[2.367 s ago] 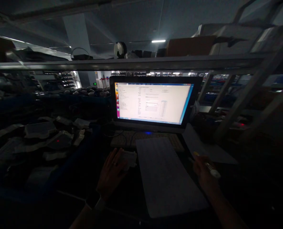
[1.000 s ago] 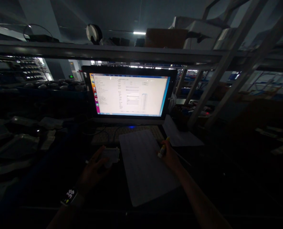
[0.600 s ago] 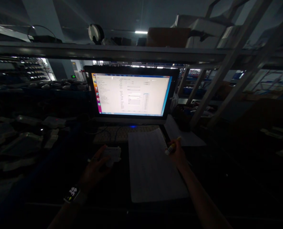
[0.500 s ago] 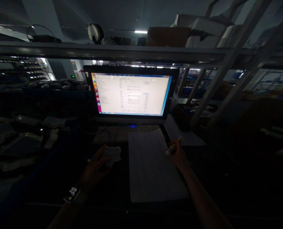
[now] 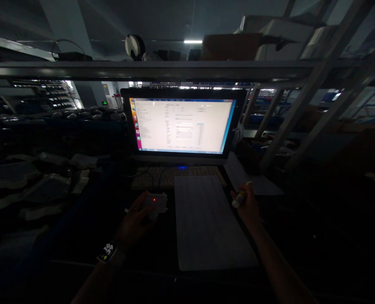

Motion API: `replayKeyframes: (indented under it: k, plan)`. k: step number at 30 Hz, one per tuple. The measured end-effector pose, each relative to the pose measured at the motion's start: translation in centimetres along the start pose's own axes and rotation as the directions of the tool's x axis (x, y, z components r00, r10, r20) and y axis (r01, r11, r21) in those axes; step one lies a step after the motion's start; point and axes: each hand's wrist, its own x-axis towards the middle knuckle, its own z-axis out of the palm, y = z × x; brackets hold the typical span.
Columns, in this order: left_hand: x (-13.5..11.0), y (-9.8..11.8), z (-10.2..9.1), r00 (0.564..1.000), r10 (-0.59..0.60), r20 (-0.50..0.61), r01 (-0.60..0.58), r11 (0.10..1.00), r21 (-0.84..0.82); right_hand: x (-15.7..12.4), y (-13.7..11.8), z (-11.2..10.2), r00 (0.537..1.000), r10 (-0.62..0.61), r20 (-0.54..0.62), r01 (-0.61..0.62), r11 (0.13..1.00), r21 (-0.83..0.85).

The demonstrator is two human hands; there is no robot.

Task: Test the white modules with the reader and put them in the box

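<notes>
In dim light, my left hand (image 5: 139,215) has its fingers closed around the near-left side of a small pale plastic case (image 5: 158,204). A red light spot shows on top of the case. My right hand (image 5: 249,209) grips a short, thick white-and-yellow marker (image 5: 239,198), its white end tilted down to the left. The marker is beside the right edge of a large sheet of paper (image 5: 203,228), which lies between my hands. Faint marks on the sheet are too dark to read.
A lit monitor (image 5: 184,126) stands behind a pale keyboard (image 5: 152,175), which the paper partly overlaps. Several pale plastic housings (image 5: 48,190) lie at the left. Another paper (image 5: 266,185) rests at the right. A metal shelf (image 5: 162,71) with boxes spans above.
The whole view has shifted, so things appear farther right. A red spot now shows on the case in my left hand; earlier one showed among the housings. Both hands keep their holds.
</notes>
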Motion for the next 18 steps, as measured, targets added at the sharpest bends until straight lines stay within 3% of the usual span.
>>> replayKeyframes:
  k: [8, 18]
  plan:
    - [-0.36, -0.34, 0.41, 0.999, -0.027, 0.017, 0.027, 1.000, -0.006, 0.14, -0.37, -0.45, 0.968, -0.226, -0.105, 0.227, 0.974, -0.004]
    - [-0.08, -0.49, 0.21, 0.999, 0.034, -0.016, -0.033, 0.999, 0.006, -0.06, -0.16, -0.14, 0.956, -0.260, -0.139, 0.259, 0.966, -0.022]
